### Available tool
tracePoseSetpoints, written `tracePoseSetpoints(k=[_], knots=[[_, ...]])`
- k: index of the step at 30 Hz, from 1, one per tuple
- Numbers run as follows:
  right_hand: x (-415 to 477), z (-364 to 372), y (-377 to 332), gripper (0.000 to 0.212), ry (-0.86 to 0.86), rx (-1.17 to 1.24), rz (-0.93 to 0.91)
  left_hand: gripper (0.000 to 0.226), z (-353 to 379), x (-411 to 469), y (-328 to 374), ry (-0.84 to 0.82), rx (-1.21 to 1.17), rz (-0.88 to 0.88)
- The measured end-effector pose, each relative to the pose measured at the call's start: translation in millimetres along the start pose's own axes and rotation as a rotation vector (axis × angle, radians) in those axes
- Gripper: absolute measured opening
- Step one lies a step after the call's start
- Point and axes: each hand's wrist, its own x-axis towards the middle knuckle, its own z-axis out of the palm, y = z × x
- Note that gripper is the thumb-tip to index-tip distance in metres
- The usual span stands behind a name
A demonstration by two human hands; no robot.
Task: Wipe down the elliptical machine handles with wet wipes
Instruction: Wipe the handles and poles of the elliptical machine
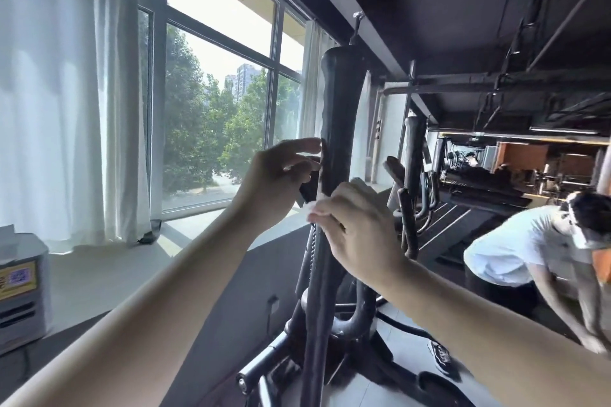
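A tall black elliptical handle [340, 116] rises in the middle of the view, its padded grip reaching up toward the ceiling. My left hand [274, 182] is beside the handle's left edge with fingers stretched toward it, fingertips touching the grip. My right hand [357, 228] is lower, wrapped round the handle from the right and pinching a white wet wipe [312, 208] against the bar. Most of the wipe is hidden under my fingers.
A large window [215, 102] with white curtains fills the left. A grey appliance [20, 287] stands on the sill at far left. A second elliptical [413, 182] stands behind. A person in a white shirt [515, 251] bends over at the right.
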Motion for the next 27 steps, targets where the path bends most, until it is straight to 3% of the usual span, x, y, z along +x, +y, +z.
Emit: tracePoseSetpoints(k=[3,8,18,22,27], knots=[[32,-7,13,0.006,0.055,-0.005,-0.019,0.042,1,-4,-1,-0.005,-0.011,-0.012],[98,-14,27,0.018,0.245,0.037,0.132,0.029,4,-3,0,0.062,-0.066,-0.029],[-30,3,3,0.007,0.153,0.300,0.210,0.027,11,-22,5,0.058,-0.015,-0.006],[27,-10,23,0.011,0.196,0.402,0.287,0.021,17,-21,8,0.132,0.047,-0.010],[101,-8,54,0.008,0.438,0.611,0.553,0.014,32,-18,11,0.261,0.088,-0.016]])
